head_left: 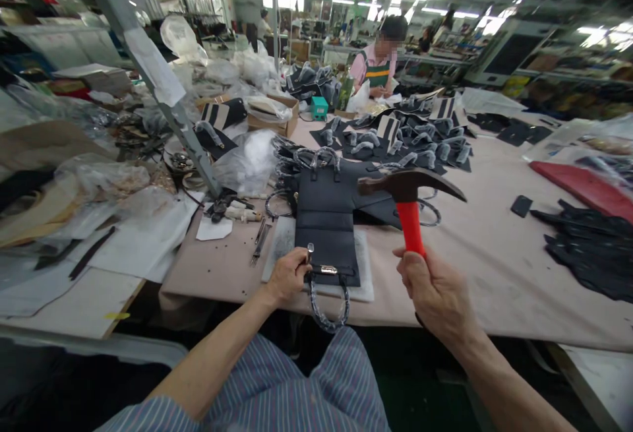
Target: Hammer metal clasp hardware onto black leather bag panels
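L hand (288, 277) at near edge of desk (494, 274), fingers pinching a small metal-topped tool (310, 248), upright as far as I can see; its lower end is hidden. R hand (435, 293) off to the R, fingers wrapped tight round red grip of hammer (409, 201), held up clear of the work, claw pointing R, striking face L. Hammer & small tool well apart.

Black bag piece (324, 227) lies flat in front of the person, partly on a whitish board (366, 267). Metal clasp (328, 270) nr its close end, just R of L hand. Wrapped handle (330, 316) loops over desk edge, twd person's lap. More bag pieces w/ wrapped handles (420, 138) heaped farther back.

L of board: tweezer-like tool (260, 234), white scrap (213, 229). Far R: black pieces (588, 241), small black object (521, 206), red sheet (578, 185). Teal box (319, 109) at back; co-worker (376, 69) behind heap, pink top, striped apron, hands low & close tog
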The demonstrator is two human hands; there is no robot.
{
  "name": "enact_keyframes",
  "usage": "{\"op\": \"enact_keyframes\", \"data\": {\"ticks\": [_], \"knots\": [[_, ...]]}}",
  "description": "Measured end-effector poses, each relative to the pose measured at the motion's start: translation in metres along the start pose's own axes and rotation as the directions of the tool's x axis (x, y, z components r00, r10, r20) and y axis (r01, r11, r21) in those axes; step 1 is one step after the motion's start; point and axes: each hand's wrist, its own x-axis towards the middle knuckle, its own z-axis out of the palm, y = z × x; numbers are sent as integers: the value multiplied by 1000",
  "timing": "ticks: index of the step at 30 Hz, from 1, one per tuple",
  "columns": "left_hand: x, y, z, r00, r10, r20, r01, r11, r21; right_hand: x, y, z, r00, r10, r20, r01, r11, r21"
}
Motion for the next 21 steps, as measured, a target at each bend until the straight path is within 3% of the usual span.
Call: {"op": "enact_keyframes", "data": {"ticks": [2, 5, 7, 10, 12, 16, 17, 19, 21], "knots": [[0, -1, 1, 1000, 1, 1, -1, 1000, 1, 6, -16, -1, 967, -238, 89, 253, 936, -246], [1, -2, 2, 1000, -1, 6, 1, 1000, 16, 12, -32, -4, 883, -315, 347, 453, 763, -462], [1, -4, 3, 1000, 10, 1, -10, 1000, 13, 11, -41, -8, 876, -323, 358, 469, 746, -473], [0, -6, 2, 1000, 28, -10, -28, 1000, -5, 4, -49, -7, 927, -362, 98, 373, 862, -344], [0, -8, 2, 1000, 32, -3, -32, 999, -3, -1, -46, -2, 930, -366, 23, 356, 884, -302], [0, -10, 3, 1000, 26, 13, -26, 999, 24, 2, -42, 0, 887, -300, 351, 432, 810, -398], [0, -10, 4, 1000, 28, 8, -28, 999, 22, 4, -44, -3, 889, -274, 368, 415, 823, -389], [0, -9, 4, 999, 39, -5, -39, 999, 6, 7, -52, -8, 936, -274, 223, 332, 897, -293], [0, -7, 4, 999, 47, -12, -48, 999, -10, 6, -56, -8, 964, -259, -57, 249, 957, -146]]}}
